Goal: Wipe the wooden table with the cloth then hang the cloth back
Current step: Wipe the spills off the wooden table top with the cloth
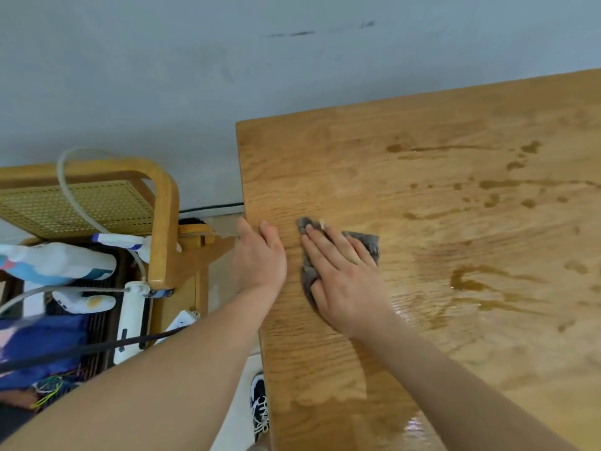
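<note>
Chair [162, 206]: left of tabletop, off-task; can't tell where the cloth hangs.
Left hand [260, 255]: flat, fingers straight, resting on tabletop's left edge, holding nothing.
Cloth [369, 244]: grey, bunched on the wood near that edge, just right of left hand, mostly under right hand.
Right hand [343, 281]: palm down, fingers straight and spread, pressing cloth onto tabletop [422, 369].
Wet streaks [471, 281]: well right of cloth. Judged mid-wipe, hanging not due yet; next move likely calls for a firm push of the cloth rightward across them.
</note>
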